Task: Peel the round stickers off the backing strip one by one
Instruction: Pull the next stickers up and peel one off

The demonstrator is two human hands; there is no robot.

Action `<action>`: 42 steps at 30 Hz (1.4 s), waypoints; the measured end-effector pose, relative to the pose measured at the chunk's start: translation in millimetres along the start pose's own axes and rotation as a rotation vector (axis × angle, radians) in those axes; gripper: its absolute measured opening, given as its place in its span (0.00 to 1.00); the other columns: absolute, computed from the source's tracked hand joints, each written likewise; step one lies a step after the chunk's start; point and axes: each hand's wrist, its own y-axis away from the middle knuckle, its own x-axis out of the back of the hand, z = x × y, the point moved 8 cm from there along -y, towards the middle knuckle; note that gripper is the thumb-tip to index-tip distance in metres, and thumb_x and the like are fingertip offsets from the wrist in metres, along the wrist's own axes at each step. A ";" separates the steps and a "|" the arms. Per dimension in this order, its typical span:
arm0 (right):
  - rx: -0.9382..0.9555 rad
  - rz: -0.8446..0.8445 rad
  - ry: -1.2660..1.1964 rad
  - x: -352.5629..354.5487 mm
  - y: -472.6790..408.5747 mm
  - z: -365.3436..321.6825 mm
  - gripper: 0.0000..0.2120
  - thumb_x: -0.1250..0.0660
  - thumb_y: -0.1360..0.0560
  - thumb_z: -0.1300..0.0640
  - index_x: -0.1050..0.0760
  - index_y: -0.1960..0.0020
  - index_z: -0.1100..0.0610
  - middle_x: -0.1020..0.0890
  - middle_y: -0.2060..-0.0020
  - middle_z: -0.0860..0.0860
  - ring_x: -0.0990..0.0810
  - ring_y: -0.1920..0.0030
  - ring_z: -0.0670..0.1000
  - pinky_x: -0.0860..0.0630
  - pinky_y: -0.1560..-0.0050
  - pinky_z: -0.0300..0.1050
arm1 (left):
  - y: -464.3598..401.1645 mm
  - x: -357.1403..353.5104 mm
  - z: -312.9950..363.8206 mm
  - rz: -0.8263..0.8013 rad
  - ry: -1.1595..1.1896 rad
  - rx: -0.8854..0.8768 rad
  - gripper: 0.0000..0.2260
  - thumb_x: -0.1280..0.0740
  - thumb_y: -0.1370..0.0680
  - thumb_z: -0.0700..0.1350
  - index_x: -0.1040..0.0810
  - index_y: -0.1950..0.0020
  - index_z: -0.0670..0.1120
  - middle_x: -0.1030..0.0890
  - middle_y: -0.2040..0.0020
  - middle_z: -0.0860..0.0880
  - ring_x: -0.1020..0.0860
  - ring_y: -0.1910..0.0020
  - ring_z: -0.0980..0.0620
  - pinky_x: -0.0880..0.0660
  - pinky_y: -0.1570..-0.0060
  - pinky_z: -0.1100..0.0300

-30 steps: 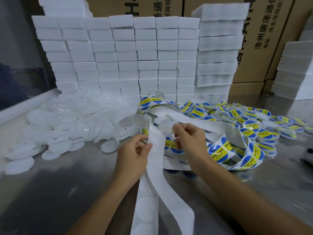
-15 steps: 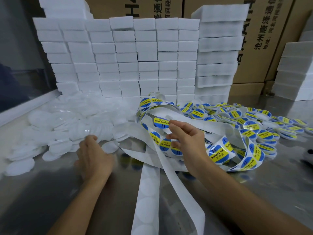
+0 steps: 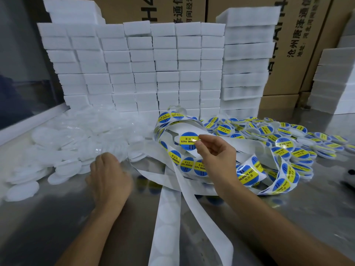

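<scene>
A white backing strip [image 3: 192, 219] loops over the metal table, its near end bare, its far loops still carrying round blue-and-yellow stickers [image 3: 187, 166]. My right hand [image 3: 215, 156] pinches one round sticker [image 3: 188, 140] by its edge between thumb and forefinger, lifted above the strip. My left hand [image 3: 109, 177] lies palm down at the edge of a pile of clear round lids [image 3: 80, 143], fingers reaching into the pile; what they touch is hidden.
A heap of lids with stickers on them [image 3: 284, 143] lies at the right. Stacks of white foam blocks [image 3: 153, 73] stand behind, cardboard boxes [image 3: 288, 45] beyond them. The shiny metal table [image 3: 48, 217] runs to the near edge.
My left hand let go of the strip and moved left to the clear lid pile. My right hand peeled a sticker and lifted it off the strip.
</scene>
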 end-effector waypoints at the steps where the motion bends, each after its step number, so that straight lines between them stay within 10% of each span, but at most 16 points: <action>1: 0.001 0.006 -0.003 0.7 -0.6 0.1 0.07 0.28 0.25 0.60 0.19 0.53 0.47 0.14 0.60 0.45 0.17 0.60 0.40 0.24 0.63 0.32 | -0.4 6.1 3.0 0.065 0.139 -0.009 0.08 0.36 0.28 0.31 0.29 0.53 0.42 0.25 0.50 0.43 0.27 0.48 0.41 0.26 0.50 0.44; 6: -0.065 0.016 -0.053 0.5 -2.1 5.2 0.08 0.26 0.26 0.59 0.19 0.49 0.49 0.14 0.61 0.43 0.17 0.61 0.37 0.25 0.64 0.28 | 10.7 21.1 28.1 0.145 0.762 -0.058 0.06 0.44 0.18 0.38 0.33 0.51 0.49 0.25 0.48 0.63 0.24 0.49 0.57 0.29 0.49 0.59; 13: -0.054 -0.017 -0.072 -6.5 3.1 1.0 0.05 0.27 0.26 0.62 0.19 0.55 0.52 0.15 0.65 0.41 0.17 0.63 0.37 0.26 0.66 0.28 | 26.5 -22.4 48.3 -0.227 1.528 0.424 0.09 0.44 0.16 0.38 0.29 0.54 0.42 0.24 0.46 0.41 0.15 0.59 0.46 0.18 0.63 0.55; 42: -0.096 -0.274 -0.015 -30.8 17.5 -2.5 0.04 0.27 0.26 0.56 0.15 0.52 0.54 0.13 0.60 0.50 0.21 0.68 0.43 0.24 0.65 0.34 | 39.1 -31.8 61.8 -0.549 1.546 0.362 0.19 0.26 0.35 0.41 0.19 0.45 0.38 0.14 0.52 0.41 0.15 0.52 0.45 0.19 0.58 0.59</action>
